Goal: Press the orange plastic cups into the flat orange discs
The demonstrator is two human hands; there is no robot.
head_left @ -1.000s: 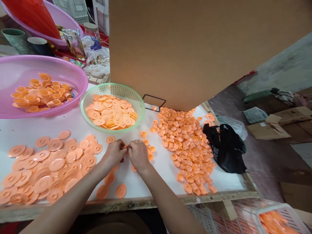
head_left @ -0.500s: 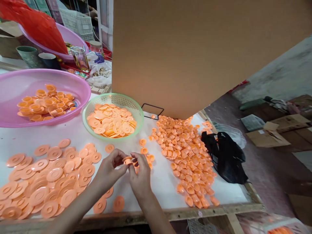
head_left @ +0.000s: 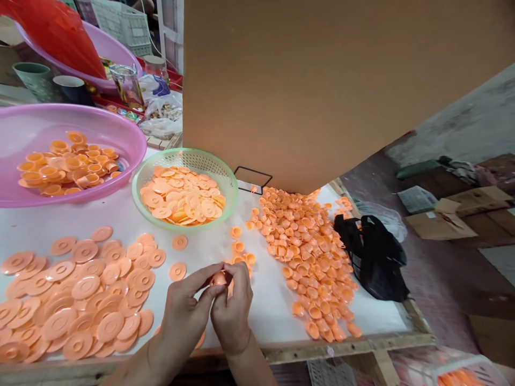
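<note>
Close together over the front of the table, my left hand (head_left: pixel 189 303) and my right hand (head_left: pixel 235 300) both pinch one small orange plastic cup piece (head_left: pixel 219 279). Fingers cover much of it, so I cannot tell whether a disc is joined to it. Flat round orange discs (head_left: pixel 86 289) lie in a spread pile to the left of my hands. On the right is a large heap of small orange cups (head_left: pixel 309 257), with a few loose cups (head_left: pixel 237 246) just beyond my fingers. More discs (head_left: pixel 185 195) fill a green strainer basket (head_left: pixel 139 198).
A pink basin (head_left: pixel 137 134) at the left holds orange cup-shaped pieces. A tall cardboard box (head_left: pixel 301 96) stands at the back. A black bag (head_left: pixel 374 262) lies at the table's right edge. Mugs (head_left: pixel 34 80) and a glass jug (head_left: pixel 127 88) stand at the back left.
Both hands have come lower and closer together, and the piece between them has turned, its rounded side showing now. A single disc behind my left hand has come into view.
</note>
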